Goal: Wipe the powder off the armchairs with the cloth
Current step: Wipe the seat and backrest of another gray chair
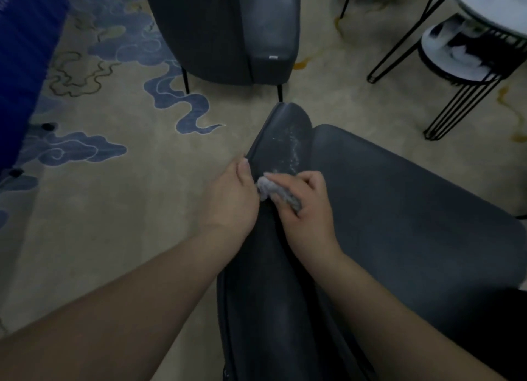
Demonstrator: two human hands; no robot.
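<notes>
Powder (pixel 293 149) streaks the rounded top of a dark, smooth leather-like armchair (pixel 399 209) arm, white specks trailing toward a crumpled grey cloth (pixel 273 191). A person's right hand (pixel 306 209) bunches the cloth under curled fingers against the arm, while the left hand (pixel 231 201) lies alongside, fingers wrapped over the arm's outer edge. Beyond stand a second dark armchair (pixel 225 30), a wire-legged side table (pixel 462 67) and beige carpet (pixel 114 181) with blue cloud swirls.
</notes>
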